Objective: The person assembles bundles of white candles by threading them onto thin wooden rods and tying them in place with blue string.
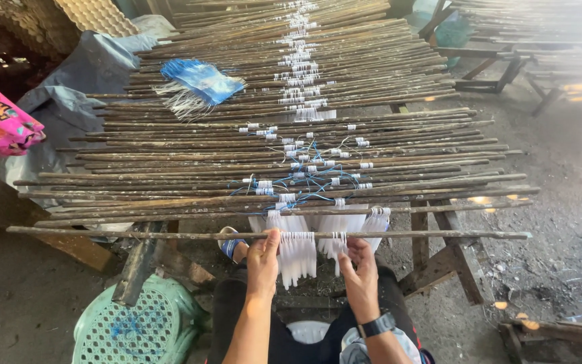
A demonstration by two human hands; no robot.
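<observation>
Right now the work sits on the nearest wooden stick (170, 234), a long thin rod lying crosswise at the front edge of the rack, with a row of white strands (298, 255) looped over it and hanging down at its middle. The left hand (263, 261) pinches the stick and the top of the strands at about 11 o'clock from the person's lap, fingers closed narrow on them. The right hand (360, 273), wearing a dark wristwatch (376, 325), grips the stick and the loops just to the 1 o'clock side, also closed tight.

Judging from this, the stick rests loosely and seems unsupported at its far ends, so an uneven pull from either hand could roll or tip it and let loops slide off toward the ground. The hanging strands could also bunch or tangle where the two hands crowd together.

Further out, at 12 o'clock, rows of sticks (291, 155) carry white ties and loose blue thread (318, 182) that could snag. A blue bundle (201, 79) lies at 11 o'clock, a green plastic stool (129, 327) at 8 o'clock.
</observation>
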